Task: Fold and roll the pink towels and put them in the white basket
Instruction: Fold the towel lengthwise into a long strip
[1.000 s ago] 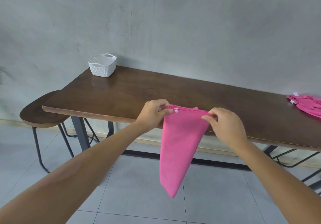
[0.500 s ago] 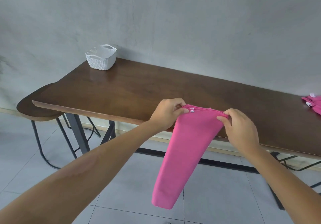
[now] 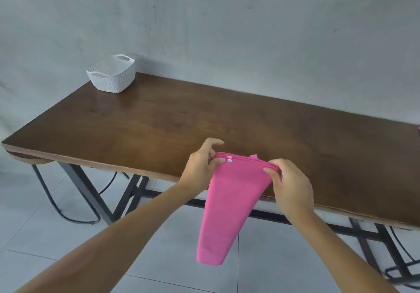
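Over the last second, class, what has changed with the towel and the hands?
Both hands, left hand and right hand, carried the pink towel forward, its top edge now above the table. Unchanged: each grip pinches a top corner; the white basket is untouched.

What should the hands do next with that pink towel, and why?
Probably lay the folded pink towel flat on the brown wooden table. The left hand and right hand pinch its top corners while it hangs off the edge, so it cannot be rolled yet.

matt pink cloth towel (image 3: pixel 229 204), glossy wood table (image 3: pixel 159 120) (dark), woven-look plastic basket (image 3: pixel 111 75)
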### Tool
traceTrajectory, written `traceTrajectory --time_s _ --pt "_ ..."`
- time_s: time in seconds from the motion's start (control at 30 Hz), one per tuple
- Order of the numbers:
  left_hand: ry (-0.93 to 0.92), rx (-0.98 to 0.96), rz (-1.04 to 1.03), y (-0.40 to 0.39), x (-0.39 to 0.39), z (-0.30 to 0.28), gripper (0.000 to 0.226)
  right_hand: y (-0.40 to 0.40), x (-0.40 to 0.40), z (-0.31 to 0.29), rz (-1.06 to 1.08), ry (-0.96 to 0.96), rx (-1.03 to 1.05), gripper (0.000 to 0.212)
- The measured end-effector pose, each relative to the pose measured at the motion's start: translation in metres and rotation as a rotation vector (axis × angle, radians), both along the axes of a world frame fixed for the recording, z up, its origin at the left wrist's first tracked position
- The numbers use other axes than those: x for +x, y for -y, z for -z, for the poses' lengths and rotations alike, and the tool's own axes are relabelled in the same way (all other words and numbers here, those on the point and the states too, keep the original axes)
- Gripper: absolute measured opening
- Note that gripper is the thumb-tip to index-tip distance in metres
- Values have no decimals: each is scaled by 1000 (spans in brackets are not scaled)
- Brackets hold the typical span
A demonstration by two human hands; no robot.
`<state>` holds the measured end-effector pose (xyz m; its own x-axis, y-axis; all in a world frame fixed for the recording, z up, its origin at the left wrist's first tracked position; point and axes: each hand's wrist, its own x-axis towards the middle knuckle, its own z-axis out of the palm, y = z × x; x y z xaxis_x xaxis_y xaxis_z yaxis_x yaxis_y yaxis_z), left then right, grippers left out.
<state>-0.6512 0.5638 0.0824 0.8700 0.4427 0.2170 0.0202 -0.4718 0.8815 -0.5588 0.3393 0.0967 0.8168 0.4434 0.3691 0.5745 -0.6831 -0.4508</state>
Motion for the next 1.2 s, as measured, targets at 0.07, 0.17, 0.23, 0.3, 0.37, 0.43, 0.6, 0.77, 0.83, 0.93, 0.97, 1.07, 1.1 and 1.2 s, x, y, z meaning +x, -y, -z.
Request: traceTrajectory --time_s 0.07,0.17,0.23,0.3,0.37,0.43,0.6,0.77,0.83,0.93,0.97,1.07,1.1,1.2 --pt "-42 -65 -89 4 16 3 17 -7 11 5 13 -85 109 13" --pt "-70 -222 -212 11 40 11 10 -27 23 13 116 -354 428 13" --pt "-33 -431 -265 22 55 13 9 -44 27 16 189 -562 653 12" --pt "6 -565 -333 32 68 17 9 -58 30 23 227 -631 791 11" --pt "31 -618 -403 40 80 24 9 -67 36 37 234 -636 851 13" --pt "50 -650 -456 43 89 34 9 -71 45 54 231 -612 860 13" --pt "21 -608 -524 42 100 58 8 -75 65 90 256 -618 854 14" --pt "2 -502 -583 41 113 70 6 -85 79 111 285 -561 822 15" --pt "3 -483 -581 37 121 71 6 -90 90 115 293 -535 814 15" --pt "10 -456 -584 28 139 73 7 -101 108 119 295 -508 802 14" --pt "13 -444 -586 24 146 73 7 -104 115 120 296 -504 805 14" --pt "28 -436 -590 13 169 73 6 -116 140 121 299 -494 809 12" --pt "32 -440 -588 8 177 73 5 -121 148 121 298 -494 815 12" --pt "42 -449 -580 -7 204 73 3 -136 175 116 296 -483 829 13"
